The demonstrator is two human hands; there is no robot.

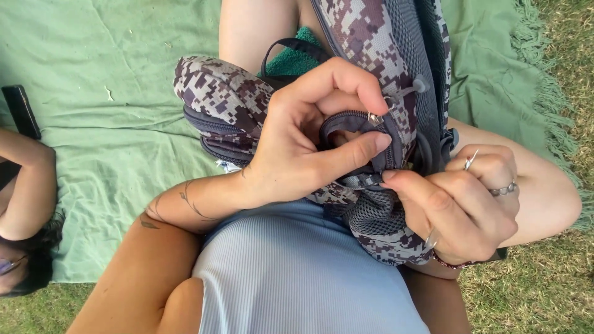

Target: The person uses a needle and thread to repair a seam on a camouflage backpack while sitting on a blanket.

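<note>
Camouflage fabric covers the backpack (247, 93) lying across the person's lap on a green blanket (111, 124). At the centre, the left hand (303, 142) pinches a dark zipper edge (356, 120) between thumb and forefinger. At four o'clock, the right hand (461, 204), wearing rings, is closed on the bag's mesh pocket (374, 219). At nine o'clock another person's arm (28, 185) rests beside a black phone (20, 111). Grass (544, 291) shows at five o'clock.

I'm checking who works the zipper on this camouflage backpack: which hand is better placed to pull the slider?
Probably the left hand: its fingertips pinch at the zipper slider. The right hand grips the backpack lower down, bracing its mesh side.
</note>
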